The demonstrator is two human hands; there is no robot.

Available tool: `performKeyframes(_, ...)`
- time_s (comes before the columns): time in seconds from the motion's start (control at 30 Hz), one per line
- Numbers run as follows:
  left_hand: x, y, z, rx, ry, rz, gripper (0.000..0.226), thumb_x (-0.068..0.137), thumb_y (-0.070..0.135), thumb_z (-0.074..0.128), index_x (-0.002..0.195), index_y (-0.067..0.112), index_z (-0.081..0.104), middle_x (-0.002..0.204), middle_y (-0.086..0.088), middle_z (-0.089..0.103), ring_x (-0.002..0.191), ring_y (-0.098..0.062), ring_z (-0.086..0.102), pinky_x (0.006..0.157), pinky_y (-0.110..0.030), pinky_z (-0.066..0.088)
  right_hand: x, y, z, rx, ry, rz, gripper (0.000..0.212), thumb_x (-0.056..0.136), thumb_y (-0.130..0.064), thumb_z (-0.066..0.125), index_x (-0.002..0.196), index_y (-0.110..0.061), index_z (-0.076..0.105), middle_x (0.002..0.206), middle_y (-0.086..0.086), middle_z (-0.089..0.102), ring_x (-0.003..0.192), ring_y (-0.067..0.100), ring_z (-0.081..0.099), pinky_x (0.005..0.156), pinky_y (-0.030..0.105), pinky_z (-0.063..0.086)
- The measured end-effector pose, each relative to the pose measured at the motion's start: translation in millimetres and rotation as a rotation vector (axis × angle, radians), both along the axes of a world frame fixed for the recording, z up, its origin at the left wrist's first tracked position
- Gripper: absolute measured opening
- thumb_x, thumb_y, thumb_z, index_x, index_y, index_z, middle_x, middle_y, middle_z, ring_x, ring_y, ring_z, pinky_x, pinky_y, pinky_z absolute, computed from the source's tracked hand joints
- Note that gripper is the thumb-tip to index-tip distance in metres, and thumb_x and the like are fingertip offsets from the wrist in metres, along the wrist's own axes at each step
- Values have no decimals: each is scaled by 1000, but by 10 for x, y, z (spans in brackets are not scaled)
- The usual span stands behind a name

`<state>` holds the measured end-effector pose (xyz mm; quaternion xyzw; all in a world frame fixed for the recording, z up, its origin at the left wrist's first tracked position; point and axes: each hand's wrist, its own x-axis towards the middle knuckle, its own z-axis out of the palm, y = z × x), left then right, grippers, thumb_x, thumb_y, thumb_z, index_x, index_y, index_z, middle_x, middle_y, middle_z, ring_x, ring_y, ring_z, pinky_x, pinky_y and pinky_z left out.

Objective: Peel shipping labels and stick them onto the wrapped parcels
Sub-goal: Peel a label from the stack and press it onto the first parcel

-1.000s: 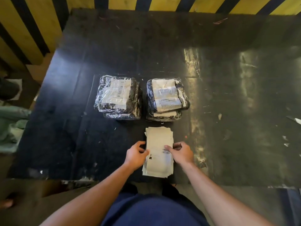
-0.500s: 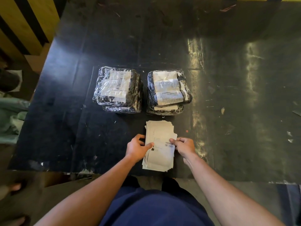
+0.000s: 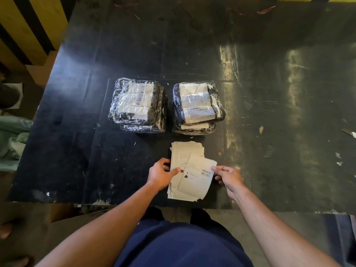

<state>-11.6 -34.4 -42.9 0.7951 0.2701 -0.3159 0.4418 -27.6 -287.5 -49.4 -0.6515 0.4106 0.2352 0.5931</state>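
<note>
Fingers seemingly pinch top label.

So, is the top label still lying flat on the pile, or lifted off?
Partly lifted: the top label sits askew across the pile, its right edge pinched by the right hand.
</note>
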Motion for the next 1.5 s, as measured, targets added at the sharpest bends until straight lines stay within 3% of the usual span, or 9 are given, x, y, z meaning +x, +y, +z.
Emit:
performKeyframes(0.2, -13, -7, 6, 14, -21, -19, 59, 89, 34, 82, 140, 21, 55, 127, -4, 70, 113, -22, 71, 92, -46, 63, 23, 166, 76, 29, -68, 12, 16, 84, -14, 85, 86, -5, 73, 83, 2, 80, 71, 13, 65, 70, 29, 47)
performKeyframes(0.37, -18, -10, 2, 27, -21, -26, 58, 90, 34, 81, 140, 21, 55, 130, -4, 70, 114, -23, 71, 94, -46, 62, 67, 247, 77, -9, -72, 5, 11, 88, -14, 83, 80, -9, 77, 73, -3, 79, 68, 13, 65, 88, 37, 51)
performKeyframes(0.53, -21, -20, 13, 36, -21, -36, 59, 91, 34, 80, 142, 21, 54, 132, -5, 69, 115, -23, 71, 95, -45, 62, 42, 198, 97, 0, -62, -14, 5, 89, -14, 82, 85, -11, 80, 90, 5, 82, 76, 16, 64, 72, 30, 51)
performKeyframes(0.67, -29, -24, 26, 42, -31, -47, 58, 90, 36, 80, 140, 22, 54, 129, -4, 71, 111, -21, 72, 92, -43, 63, 16, 228, 145, 12, -63, -20, 17, 82, -14, 87, 85, -7, 72, 90, 6, 80, 76, 17, 66, 69, 30, 48)
performKeyframes(0.9, -34, -37, 19, 75, -29, -54, 61, 91, 37, 79, 144, 22, 53, 133, -5, 68, 117, -24, 70, 98, -44, 60, 70, 215, 310, 112, -109, -6, 13, 82, -9, 86, 83, -2, 74, 91, 12, 80, 72, 18, 63, 64, 28, 47)
performKeyframes(1.1, -89, -1, 128, 152, -165, 4, 66, 88, 50, 79, 144, 28, 52, 135, 0, 58, 106, -14, 65, 91, -34, 58, 166, 91, 814, 353, -184, -119, 6, 86, -5, 80, 87, -3, 74, 99, 20, 79, 84, 26, 70, 77, 36, 51)
performKeyframes(1.27, -56, 30, 702, -67, -468, 115, 29, 99, 42, 66, 125, 30, 67, 117, 13, 67, 105, -1, 64, 92, -25, 54, 255, 90, 1219, 427, -256, -155, 33, 70, -16, 86, 96, -1, 75, 103, 20, 79, 85, 26, 71, 83, 39, 51)
performKeyframes(1.37, 21, 19, 1148, -320, -513, -3, 38, 95, 50, 61, 126, 29, 68, 122, 14, 72, 114, 1, 65, 89, -15, 49, 333, 186, 1407, 447, -300, -126, 30, 71, -17, 86, 95, -2, 76, 97, 17, 80, 83, 24, 69, 80, 37, 50)
performKeyframes(1.5, 136, -59, 1446, -510, -421, -18, 31, 96, 38, 68, 122, 23, 72, 120, 7, 78, 113, -9, 72, 91, -25, 57, 450, 369, 1617, 447, -377, -50, 9, 78, -14, 84, 84, -9, 79, 90, 12, 80, 77, 20, 68, 76, 31, 50)
